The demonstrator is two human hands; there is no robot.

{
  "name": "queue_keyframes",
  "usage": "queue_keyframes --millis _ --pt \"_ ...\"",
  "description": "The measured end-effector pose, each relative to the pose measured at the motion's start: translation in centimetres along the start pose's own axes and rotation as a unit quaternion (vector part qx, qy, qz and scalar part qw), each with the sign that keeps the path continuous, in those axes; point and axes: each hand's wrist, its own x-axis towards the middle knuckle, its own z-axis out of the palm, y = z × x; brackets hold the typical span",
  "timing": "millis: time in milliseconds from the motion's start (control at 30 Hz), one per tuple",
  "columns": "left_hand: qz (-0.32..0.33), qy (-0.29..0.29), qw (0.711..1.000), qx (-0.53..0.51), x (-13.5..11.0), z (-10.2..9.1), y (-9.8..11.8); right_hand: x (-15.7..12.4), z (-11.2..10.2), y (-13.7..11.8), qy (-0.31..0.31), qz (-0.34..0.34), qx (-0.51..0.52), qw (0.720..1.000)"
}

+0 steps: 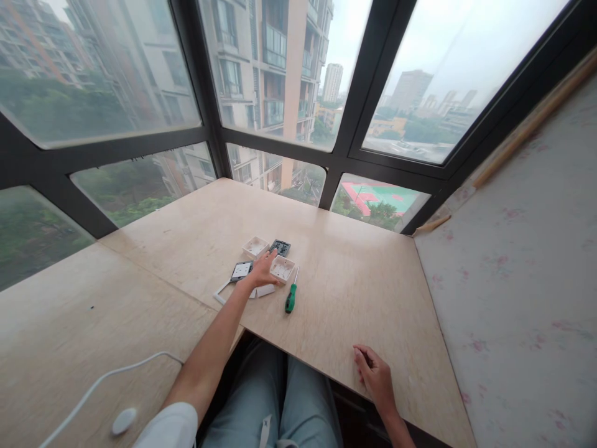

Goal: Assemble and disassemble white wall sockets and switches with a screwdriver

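Note:
My left hand (pixel 263 269) reaches over the table and spans the left side of a white plastic wall-switch back box (pixel 283 269), thumb at the near side and fingers at the far side. Behind it lie a second white box (pixel 255 246) and a dark switch module (pixel 280 247). Left of the hand is a switch (pixel 241 270) with a white face, beside a white frame (pixel 222 295). White cover pieces (pixel 265 290) lie under the wrist. A green-handled screwdriver (pixel 290 298) points away, right of the box. My right hand (pixel 374 374) rests loosely curled at the table's front edge, seemingly holding nothing.
The pale wooden table (pixel 354 280) runs back to dark-framed windows (pixel 280 143). A papered wall (pixel 513 298) borders it on the right. A white cable (pixel 107 376) and a round white object (pixel 124 421) lie front left; a tiny dark piece (pixel 92 307) is farther back.

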Motion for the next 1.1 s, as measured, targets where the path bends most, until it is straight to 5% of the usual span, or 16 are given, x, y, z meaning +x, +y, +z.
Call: queue_keyframes --millis 567,833,1100 --pt "0.070 -0.063 0.992 0.086 3.5 -0.6 -1.3 -0.2 0.1 0.4 0.017 -0.013 -0.041 0.999" --pt "0.082 0.020 0.995 0.044 1.5 -0.3 -0.6 -0.4 -0.1 -0.1 0.024 -0.019 -0.096 0.995" --pt "0.120 0.086 0.988 -0.047 -0.7 -2.0 3.1 -0.2 -0.2 -0.6 -0.006 0.038 -0.043 0.998"
